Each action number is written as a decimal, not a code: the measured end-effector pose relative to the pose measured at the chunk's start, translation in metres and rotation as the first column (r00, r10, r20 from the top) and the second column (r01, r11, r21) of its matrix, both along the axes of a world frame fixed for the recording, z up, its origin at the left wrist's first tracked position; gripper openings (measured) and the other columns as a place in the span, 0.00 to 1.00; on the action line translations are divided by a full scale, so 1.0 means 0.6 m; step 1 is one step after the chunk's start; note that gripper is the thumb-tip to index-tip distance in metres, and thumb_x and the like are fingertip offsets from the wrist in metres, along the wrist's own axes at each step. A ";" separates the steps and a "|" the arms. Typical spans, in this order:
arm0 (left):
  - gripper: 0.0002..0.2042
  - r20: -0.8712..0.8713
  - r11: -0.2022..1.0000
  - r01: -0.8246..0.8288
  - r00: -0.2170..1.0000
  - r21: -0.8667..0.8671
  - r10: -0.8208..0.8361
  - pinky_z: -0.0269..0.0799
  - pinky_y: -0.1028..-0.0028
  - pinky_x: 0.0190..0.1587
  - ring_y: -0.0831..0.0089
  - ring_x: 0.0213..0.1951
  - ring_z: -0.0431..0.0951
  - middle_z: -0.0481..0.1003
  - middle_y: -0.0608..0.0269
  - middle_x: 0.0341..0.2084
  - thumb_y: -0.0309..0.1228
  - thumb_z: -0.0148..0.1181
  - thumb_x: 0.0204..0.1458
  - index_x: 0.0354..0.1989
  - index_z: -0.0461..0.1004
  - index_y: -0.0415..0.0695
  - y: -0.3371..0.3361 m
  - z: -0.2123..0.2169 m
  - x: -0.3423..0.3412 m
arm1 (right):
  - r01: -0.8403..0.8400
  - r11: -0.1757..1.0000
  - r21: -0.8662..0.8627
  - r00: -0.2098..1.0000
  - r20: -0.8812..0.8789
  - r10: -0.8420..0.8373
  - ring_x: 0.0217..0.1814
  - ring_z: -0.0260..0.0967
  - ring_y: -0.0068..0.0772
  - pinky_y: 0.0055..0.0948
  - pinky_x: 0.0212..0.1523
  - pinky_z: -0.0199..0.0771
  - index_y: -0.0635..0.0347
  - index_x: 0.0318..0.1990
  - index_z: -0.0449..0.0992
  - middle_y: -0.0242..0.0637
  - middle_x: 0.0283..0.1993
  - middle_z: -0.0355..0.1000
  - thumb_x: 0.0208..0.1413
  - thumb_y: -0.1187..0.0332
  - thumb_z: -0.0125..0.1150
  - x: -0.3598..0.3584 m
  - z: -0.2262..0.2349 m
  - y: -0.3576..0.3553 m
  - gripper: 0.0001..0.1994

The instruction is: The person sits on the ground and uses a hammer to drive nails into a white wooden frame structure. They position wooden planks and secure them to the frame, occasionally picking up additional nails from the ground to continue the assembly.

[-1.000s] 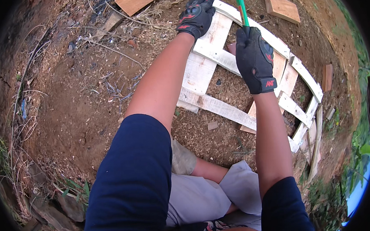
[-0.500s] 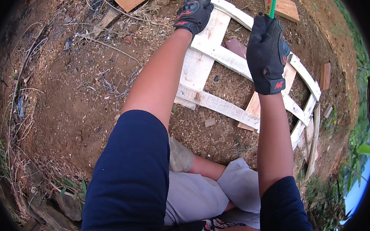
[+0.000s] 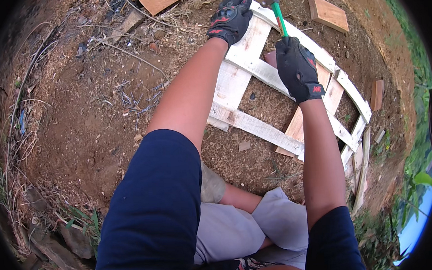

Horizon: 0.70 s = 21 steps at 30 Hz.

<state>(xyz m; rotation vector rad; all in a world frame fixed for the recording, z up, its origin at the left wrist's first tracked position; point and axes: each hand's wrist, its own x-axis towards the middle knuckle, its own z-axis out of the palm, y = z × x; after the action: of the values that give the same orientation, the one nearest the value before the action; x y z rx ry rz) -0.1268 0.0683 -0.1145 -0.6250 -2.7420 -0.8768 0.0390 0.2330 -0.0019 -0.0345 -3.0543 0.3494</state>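
Note:
My right hand (image 3: pixel 297 68), in a black fingerless-looking work glove with red marks, is closed round the green handle of a hammer (image 3: pixel 280 19). The dark hammer head is just above the far rail of a white wooden frame (image 3: pixel 260 125); whether it touches cannot be told. At the frame's far left corner is my left hand (image 3: pixel 231 19), gloved alike, resting against the board end. Its fingers are curled, and what they pinch is hidden. The frame lies flat on the ground, with long rails crossed by wider boards.
Loose nails (image 3: pixel 135 101) lie scattered on the soil to the left. Wood offcuts lie around: a brown board (image 3: pixel 162 0) at the far left, a block (image 3: pixel 329 13) at the far right, another block (image 3: pixel 377 95) and a small piece (image 3: pixel 244 146). Plants border the right side.
My right hand has come down and to the left with the hammer, whose head now shows near the far rail. My left hand stays at the corner.

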 end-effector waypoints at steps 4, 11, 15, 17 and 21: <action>0.23 0.021 0.999 -0.025 0.999 0.035 0.024 0.59 0.58 0.78 0.58 0.75 0.64 0.70 0.64 0.73 0.44 0.55 0.69 0.72 0.74 0.61 -0.006 0.005 0.013 | 0.187 0.943 -0.274 0.924 -0.276 -0.264 0.38 0.78 0.60 0.54 0.40 0.77 0.63 0.44 0.78 0.53 0.37 0.78 0.68 0.59 0.59 0.011 0.076 -0.033 0.14; 0.23 -0.030 1.000 -0.002 1.000 0.011 0.002 0.60 0.58 0.77 0.58 0.74 0.65 0.72 0.62 0.71 0.45 0.56 0.69 0.71 0.74 0.60 -0.004 -0.004 0.003 | 0.015 0.997 -0.081 0.994 0.111 -0.006 0.46 0.79 0.62 0.55 0.46 0.79 0.64 0.46 0.78 0.52 0.47 0.78 0.62 0.56 0.65 -0.014 -0.016 -0.014 0.17; 0.23 -0.022 0.998 -0.037 0.999 0.053 0.038 0.61 0.57 0.77 0.57 0.73 0.67 0.72 0.61 0.70 0.44 0.57 0.68 0.70 0.75 0.59 -0.008 -0.002 0.010 | 0.417 0.727 -0.546 0.909 0.245 -0.337 0.24 0.76 0.38 0.42 0.30 0.75 0.59 0.43 0.77 0.42 0.28 0.76 0.71 0.50 0.54 -0.021 0.087 -0.009 0.19; 0.23 0.022 0.998 -0.028 0.999 0.054 0.027 0.61 0.58 0.77 0.57 0.74 0.66 0.71 0.61 0.71 0.44 0.56 0.69 0.71 0.74 0.59 -0.001 0.004 0.017 | 0.363 0.665 -0.653 0.931 0.230 -0.283 0.18 0.67 0.26 0.34 0.24 0.69 0.59 0.42 0.76 0.33 0.27 0.73 0.72 0.49 0.54 -0.036 0.119 0.023 0.20; 0.23 -0.028 0.999 -0.026 0.999 0.043 0.027 0.60 0.58 0.77 0.57 0.74 0.66 0.71 0.61 0.71 0.44 0.55 0.69 0.71 0.74 0.59 0.009 -0.002 0.008 | 0.293 0.830 -0.475 0.877 0.479 -0.035 0.19 0.65 0.20 0.30 0.23 0.67 0.58 0.45 0.78 0.26 0.26 0.70 0.72 0.50 0.55 -0.058 0.085 0.066 0.19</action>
<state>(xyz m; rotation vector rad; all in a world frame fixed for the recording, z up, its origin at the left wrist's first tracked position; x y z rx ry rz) -0.1221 0.0734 -0.1160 -0.5872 -2.6923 -0.9111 0.0039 0.2729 0.0492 -0.4807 -3.2230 1.3517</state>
